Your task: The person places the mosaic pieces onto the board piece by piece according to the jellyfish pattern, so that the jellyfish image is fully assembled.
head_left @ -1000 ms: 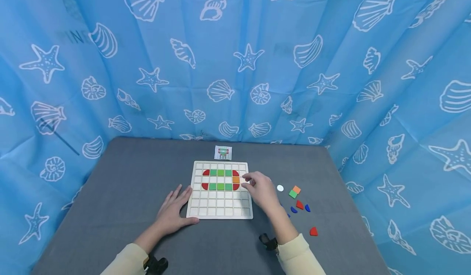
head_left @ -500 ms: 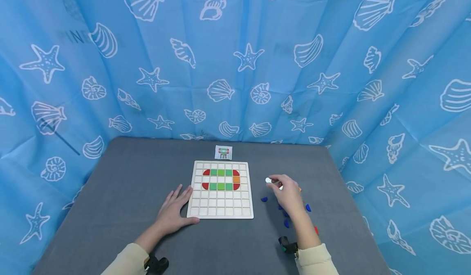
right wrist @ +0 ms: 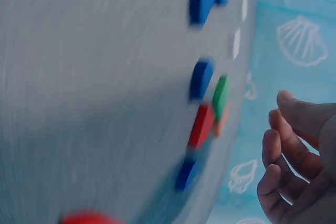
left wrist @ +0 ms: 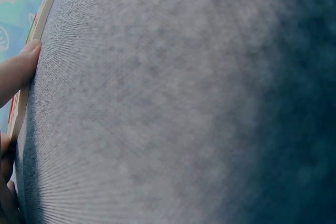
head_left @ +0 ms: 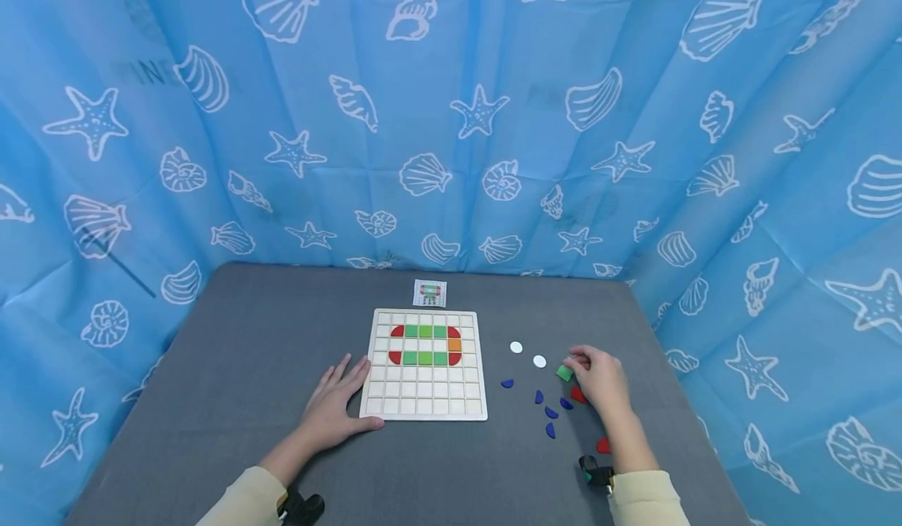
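Note:
In the head view a pale wooden grid board (head_left: 423,416) lies mid-table with red, green and orange tiles set in it. My left hand (head_left: 338,401) spreads along its left edge, thumb at the near corner; in the left wrist view a fingertip (left wrist: 31,48) touches the board's side. Over the loose pieces at the right is my right hand (head_left: 600,379), its fingertips close above a green square (head_left: 564,372). In the right wrist view this hand's fingers curl loosely with nothing between them, and an orange square (right wrist: 221,123) shows behind the green one.
Two white discs (head_left: 517,347) lie right of the board. Several blue half-round pieces (head_left: 551,412) and red rounded pieces (head_left: 603,446) are scattered nearer the right forearm. A small printed pattern card (head_left: 430,293) lies behind the board. A blue curtain (head_left: 451,119) hangs beyond the table.
My right hand has moved from the board's right side, past the white discs, to above the green square. The left hand stays at the board's edge.

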Available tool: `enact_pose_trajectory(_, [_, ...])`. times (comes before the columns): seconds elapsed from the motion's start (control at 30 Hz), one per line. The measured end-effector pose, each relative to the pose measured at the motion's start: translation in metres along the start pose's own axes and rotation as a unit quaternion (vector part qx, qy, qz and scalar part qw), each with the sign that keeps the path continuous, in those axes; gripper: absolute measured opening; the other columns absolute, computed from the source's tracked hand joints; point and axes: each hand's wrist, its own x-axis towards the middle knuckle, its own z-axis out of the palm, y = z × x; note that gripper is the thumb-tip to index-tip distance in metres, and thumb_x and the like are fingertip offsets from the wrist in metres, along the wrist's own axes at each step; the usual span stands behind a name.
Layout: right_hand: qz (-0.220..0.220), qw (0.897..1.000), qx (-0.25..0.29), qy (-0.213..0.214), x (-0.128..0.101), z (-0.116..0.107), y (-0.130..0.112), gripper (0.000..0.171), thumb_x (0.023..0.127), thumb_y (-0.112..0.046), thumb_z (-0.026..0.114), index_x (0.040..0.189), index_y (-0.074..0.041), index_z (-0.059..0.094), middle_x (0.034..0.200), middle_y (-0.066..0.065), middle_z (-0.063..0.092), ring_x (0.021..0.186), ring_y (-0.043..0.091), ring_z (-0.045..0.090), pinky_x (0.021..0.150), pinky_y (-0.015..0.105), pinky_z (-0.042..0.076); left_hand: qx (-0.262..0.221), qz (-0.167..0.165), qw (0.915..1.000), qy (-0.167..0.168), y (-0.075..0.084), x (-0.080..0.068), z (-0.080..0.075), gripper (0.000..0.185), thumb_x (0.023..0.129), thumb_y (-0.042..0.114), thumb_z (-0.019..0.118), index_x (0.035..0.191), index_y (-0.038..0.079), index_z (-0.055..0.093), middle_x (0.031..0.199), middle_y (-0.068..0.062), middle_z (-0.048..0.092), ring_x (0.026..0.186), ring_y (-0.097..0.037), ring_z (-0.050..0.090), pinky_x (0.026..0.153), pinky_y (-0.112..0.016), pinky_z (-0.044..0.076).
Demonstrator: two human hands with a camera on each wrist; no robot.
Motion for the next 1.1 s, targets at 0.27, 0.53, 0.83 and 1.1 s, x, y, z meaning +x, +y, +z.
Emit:
enact_pose_trajectory(0.27, [-0.004, 0.997, -0.058, -0.045, 0.008, 0.002, 0.020, 0.028, 0.094, -0.014, 0.072, 0.117, 0.001, 0.071, 0.111, 0.021, 0.069, 0.098, 0.037, 0.066, 0.082, 0.054, 0.055, 0.001, 0.005, 1.0000, 0.009, -0.001, -0.001, -0.001, 0.114, 0.072, 0.076, 0.072, 0.158, 0.012, 0.034, 0.164, -0.005, 0.034, 0.155, -0.038, 0.017, 0.122, -0.060, 0.015])
enact_pose_trajectory(0.53, [-0.040, 0.993, -0.068, -0.083, 0.015, 0.007, 0.031, 0.026, 0.091, -0.007, 0.074, 0.115, 0.003, 0.072, 0.109, 0.021, 0.066, 0.093, 0.034, 0.064, 0.081, 0.052, 0.055, 0.003, 0.006, 1.0000, 0.001, -0.002, -0.001, -0.001, 0.114, 0.072, 0.078, 0.070, 0.159, 0.014, 0.032, 0.165, -0.001, 0.031, 0.156, -0.035, 0.014, 0.123, -0.059, 0.013])
enact_pose_trajectory(0.83, [-0.047, 0.991, -0.061, -0.113, 0.027, 0.008, 0.030, 0.026, 0.091, -0.008, 0.074, 0.113, 0.005, 0.071, 0.104, 0.018, 0.064, 0.089, 0.028, 0.065, 0.079, 0.048, 0.057, -0.009, -0.004, 0.9999, -0.009, 0.000, 0.000, -0.003, 0.115, 0.072, 0.079, 0.069, 0.159, 0.015, 0.031, 0.166, 0.000, 0.029, 0.157, -0.034, 0.012, 0.123, -0.059, 0.012])
enact_pose_trajectory(1.1, [-0.052, 0.992, -0.061, -0.102, 0.028, 0.006, 0.016, 0.026, 0.093, -0.010, 0.072, 0.114, 0.005, 0.071, 0.108, 0.021, 0.064, 0.093, 0.032, 0.065, 0.081, 0.050, 0.057, -0.008, -0.007, 0.9999, -0.010, 0.001, 0.000, -0.002, 0.114, 0.072, 0.078, 0.070, 0.159, 0.015, 0.031, 0.166, -0.001, 0.029, 0.157, -0.035, 0.013, 0.123, -0.060, 0.012])
